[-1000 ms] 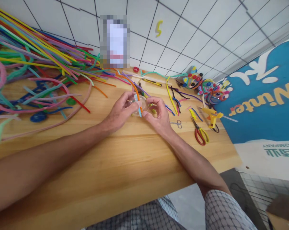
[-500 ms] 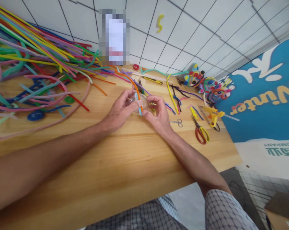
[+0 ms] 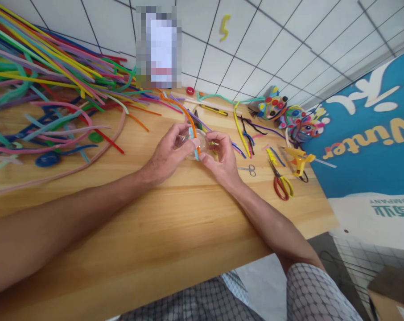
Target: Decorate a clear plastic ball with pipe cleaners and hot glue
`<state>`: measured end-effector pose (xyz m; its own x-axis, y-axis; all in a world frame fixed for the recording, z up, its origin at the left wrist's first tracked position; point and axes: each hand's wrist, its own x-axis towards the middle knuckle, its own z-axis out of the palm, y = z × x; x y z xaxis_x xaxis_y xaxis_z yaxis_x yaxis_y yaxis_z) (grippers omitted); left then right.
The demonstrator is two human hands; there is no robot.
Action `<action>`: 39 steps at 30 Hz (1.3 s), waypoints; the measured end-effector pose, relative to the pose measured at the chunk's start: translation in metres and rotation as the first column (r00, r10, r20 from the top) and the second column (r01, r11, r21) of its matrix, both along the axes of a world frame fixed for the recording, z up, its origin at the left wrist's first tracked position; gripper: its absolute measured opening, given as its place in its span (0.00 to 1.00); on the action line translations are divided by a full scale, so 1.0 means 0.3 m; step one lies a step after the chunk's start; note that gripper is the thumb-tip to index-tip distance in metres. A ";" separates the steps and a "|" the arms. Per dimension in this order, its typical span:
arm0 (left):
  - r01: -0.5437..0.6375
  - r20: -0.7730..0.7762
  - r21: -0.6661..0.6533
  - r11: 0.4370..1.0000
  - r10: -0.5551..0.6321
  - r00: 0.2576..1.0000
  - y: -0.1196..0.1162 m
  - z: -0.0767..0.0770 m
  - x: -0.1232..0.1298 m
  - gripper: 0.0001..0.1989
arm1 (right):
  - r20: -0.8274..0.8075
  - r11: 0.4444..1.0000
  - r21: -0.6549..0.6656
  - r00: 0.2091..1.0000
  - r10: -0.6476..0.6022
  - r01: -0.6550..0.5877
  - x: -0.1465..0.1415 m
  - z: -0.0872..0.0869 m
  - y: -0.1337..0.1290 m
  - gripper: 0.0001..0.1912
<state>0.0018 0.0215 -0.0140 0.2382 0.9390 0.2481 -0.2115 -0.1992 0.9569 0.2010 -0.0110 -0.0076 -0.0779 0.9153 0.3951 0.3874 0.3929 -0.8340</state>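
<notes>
Between my two hands is a clear, round plastic piece (image 3: 204, 139), perhaps a ball. A light blue fuzzy strip (image 3: 191, 132) runs across it, and an orange pipe cleaner (image 3: 191, 117) lies alongside the strip, its free end arching away from me. My left hand (image 3: 170, 154) grips the plastic piece from the left, with the thumb pressing on the two strips. On the other side my right hand (image 3: 224, 161) has its thumb at the strips' near end and its bent fingers around the rim.
Many coloured pipe cleaners (image 3: 55, 58) are heaped at the left. Small scissors (image 3: 251, 170), red-and-yellow scissors (image 3: 281, 186) and a yellow glue gun (image 3: 299, 161) lie to the right. A yellow cutter (image 3: 214, 109) and decorated figures (image 3: 272, 107) are at the back.
The orange pipe cleaner's arch has moved slightly right and its near end is bent a little differently. Both hands keep nearly the same hold; the view has tilted slightly.
</notes>
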 end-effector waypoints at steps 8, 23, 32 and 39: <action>0.031 0.024 -0.012 0.999 -0.031 0.999 -0.005 0.008 -0.005 0.21 | -0.006 1.000 0.017 1.000 0.017 -0.017 0.007 -0.008 0.005 0.26; -0.004 -0.088 0.006 1.000 0.005 0.996 0.006 -0.007 -0.018 0.21 | 0.057 0.996 -0.086 0.998 0.014 -0.009 0.004 0.059 -0.001 0.26; 0.059 -0.204 0.016 0.998 -0.055 0.977 -0.021 -0.006 -0.020 0.22 | 0.146 0.986 -0.071 0.980 -0.139 0.150 0.310 0.166 0.040 0.19; 0.054 -0.292 0.054 0.997 -0.036 0.956 -0.010 -0.041 -0.020 0.27 | 0.448 0.950 -0.065 0.860 -0.245 0.305 0.587 0.124 -0.071 0.08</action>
<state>-0.0042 0.0184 -0.0263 0.3506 0.9109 0.2177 0.0640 -0.2552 0.9648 0.3771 -0.0324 0.0297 0.0506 0.9649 0.2577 0.7943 0.1176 -0.5961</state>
